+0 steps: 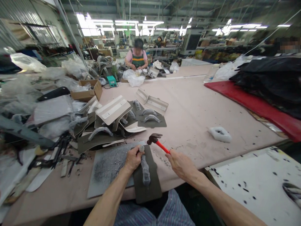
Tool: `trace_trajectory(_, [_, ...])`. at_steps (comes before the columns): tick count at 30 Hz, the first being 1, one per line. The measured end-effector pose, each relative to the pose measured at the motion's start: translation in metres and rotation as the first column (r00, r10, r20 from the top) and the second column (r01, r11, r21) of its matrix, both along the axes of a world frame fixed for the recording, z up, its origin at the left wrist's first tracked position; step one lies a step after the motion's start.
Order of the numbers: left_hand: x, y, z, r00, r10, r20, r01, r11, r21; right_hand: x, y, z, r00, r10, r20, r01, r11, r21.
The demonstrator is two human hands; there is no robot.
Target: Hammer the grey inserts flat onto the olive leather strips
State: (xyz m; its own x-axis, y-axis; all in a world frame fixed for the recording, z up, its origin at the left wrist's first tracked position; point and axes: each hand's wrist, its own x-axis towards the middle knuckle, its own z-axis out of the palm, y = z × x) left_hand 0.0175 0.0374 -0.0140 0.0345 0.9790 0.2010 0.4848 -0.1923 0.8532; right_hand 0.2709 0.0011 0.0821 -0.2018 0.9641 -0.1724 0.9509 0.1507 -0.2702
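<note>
My left hand (133, 158) is closed round a small metal punch (141, 148), holding it upright on the top end of a dark olive panel (147, 183). That panel carries a grey strap handle (145, 169) and lies on a grey mat (106, 167) at the table's near edge. My right hand (181, 163) grips the red handle of a hammer (158, 142), whose dark head hovers just right of the punch top.
Several olive panels with handles (150, 119) and beige plastic plates (112, 109) are stacked behind. Tools and plastic bags (55, 152) clutter the left. A white piece (220, 134) lies to the right, beside red and black fabric (263, 105). A person (137, 57) works at the far end.
</note>
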Motion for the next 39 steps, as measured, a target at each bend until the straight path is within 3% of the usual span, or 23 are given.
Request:
trace_trajectory(4, [0.000,-0.001,0.002,1.000,0.003,0.027,-0.003,1.000,0.016,0.005,0.005,-0.036,0.991,-0.123,0.054,0.127,0.990,-0.065])
trace_trajectory(7, [0.000,-0.002,0.004,0.997,0.007,0.070,-0.008,1.000,0.021,-0.007,0.000,-0.049,0.995,-0.085,0.045,0.080,0.991,0.108])
trace_trajectory(10, [0.002,-0.002,0.003,0.992,0.025,0.125,-0.026,1.000,0.012,-0.034,-0.012,-0.040,0.966,0.259,0.003,-0.247,0.915,0.319])
trace_trajectory(12, [0.004,0.000,0.001,0.977,0.064,0.205,-0.060,0.998,-0.029,-0.055,-0.018,-0.028,0.852,0.523,0.000,-0.496,0.809,0.315])
trace_trajectory(14, [0.006,0.004,0.000,0.927,0.172,0.333,-0.145,0.984,-0.104,-0.075,-0.020,-0.019,0.761,0.648,0.023,-0.630,0.729,0.267])
trace_trajectory(15, [0.006,0.007,0.002,0.878,0.250,0.408,-0.205,0.967,-0.151,-0.083,-0.021,-0.016,0.748,0.662,0.043,-0.649,0.717,0.253])
trace_trajectory(18, [-0.001,0.013,0.025,0.668,0.432,0.605,-0.370,0.899,-0.233,-0.102,-0.017,-0.009,0.820,0.560,0.119,-0.569,0.775,0.276])
trace_trajectory(20, [-0.011,0.013,0.054,0.596,0.430,0.678,-0.434,0.883,-0.178,-0.109,-0.014,-0.005,0.901,0.415,0.130,-0.434,0.849,0.302])
trace_trajectory(23, [-0.026,0.004,0.097,0.682,0.327,0.653,-0.441,0.897,0.011,-0.112,-0.011,-0.001,0.979,0.199,0.043,-0.204,0.953,0.225])
trace_trajectory(25, [-0.031,-0.004,0.110,0.743,0.281,0.608,-0.404,0.912,0.072,-0.113,-0.012,-0.004,0.996,0.081,-0.042,-0.075,0.990,0.120])
trace_trajectory(28, [-0.025,-0.012,0.094,0.787,0.252,0.563,-0.313,0.950,0.013,-0.114,-0.021,-0.019,0.989,-0.009,-0.147,0.014,0.999,0.035])
trace_trajectory(34, [-0.003,-0.014,0.022,0.794,0.237,0.560,-0.176,0.971,-0.161,-0.117,-0.040,-0.042,0.963,-0.029,-0.268,0.034,0.999,0.013])
trace_trajectory(39, [-0.003,-0.014,0.005,0.802,0.208,0.561,-0.114,0.973,-0.198,-0.114,-0.038,-0.046,0.940,-0.026,-0.339,0.021,1.000,-0.020])
